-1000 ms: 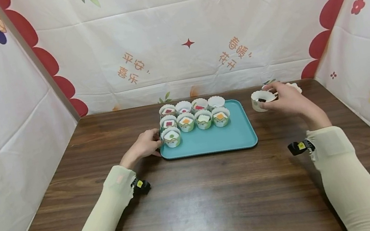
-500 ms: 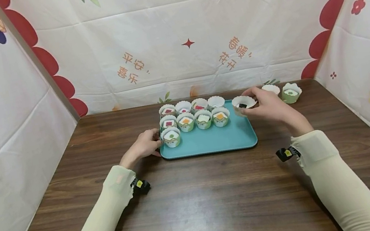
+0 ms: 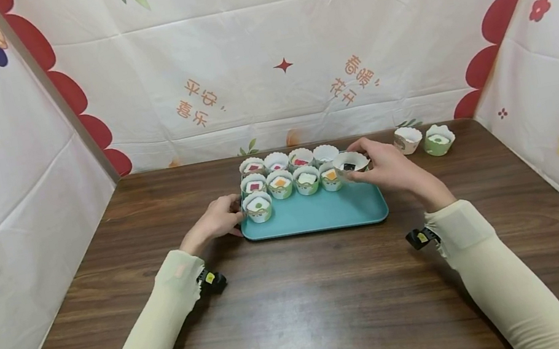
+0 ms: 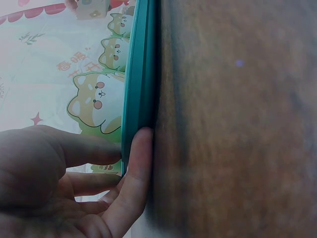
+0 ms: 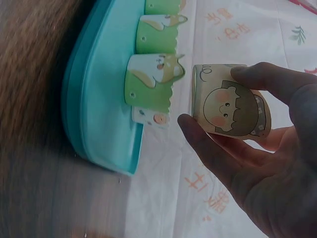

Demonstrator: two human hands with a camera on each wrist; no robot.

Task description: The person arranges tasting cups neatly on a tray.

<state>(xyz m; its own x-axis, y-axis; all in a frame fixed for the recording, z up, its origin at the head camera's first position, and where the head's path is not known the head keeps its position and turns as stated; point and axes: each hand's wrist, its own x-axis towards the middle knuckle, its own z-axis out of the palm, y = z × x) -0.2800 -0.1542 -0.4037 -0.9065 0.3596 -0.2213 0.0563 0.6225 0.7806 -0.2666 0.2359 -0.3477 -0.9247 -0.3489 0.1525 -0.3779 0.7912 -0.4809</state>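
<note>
My right hand (image 3: 389,166) holds a paper baking cup (image 5: 225,106) between thumb and fingers, over the right part of a teal tray (image 3: 315,218). This cup has a cartoon face on its side, and a dark piece shows inside it in the head view. At the tray's left edge, my left hand (image 3: 216,217) pinches the rim; in the left wrist view a fingertip (image 4: 142,144) lies along the tray's outer side. Two rows of paper cups stand on the tray, with one more cup (image 3: 258,208) in front at the left, closest to my left hand.
On the brown table (image 3: 292,309), behind and right of the tray, stand a pale cup (image 3: 407,140) and a green cup (image 3: 439,140). The tray's front middle and right show bare teal surface. A printed white cloth (image 3: 251,79) hangs behind the table.
My right hand has carried the cup leftward from the table at the right to above the tray, beside the second row. The left hand has stayed at the tray's edge.
</note>
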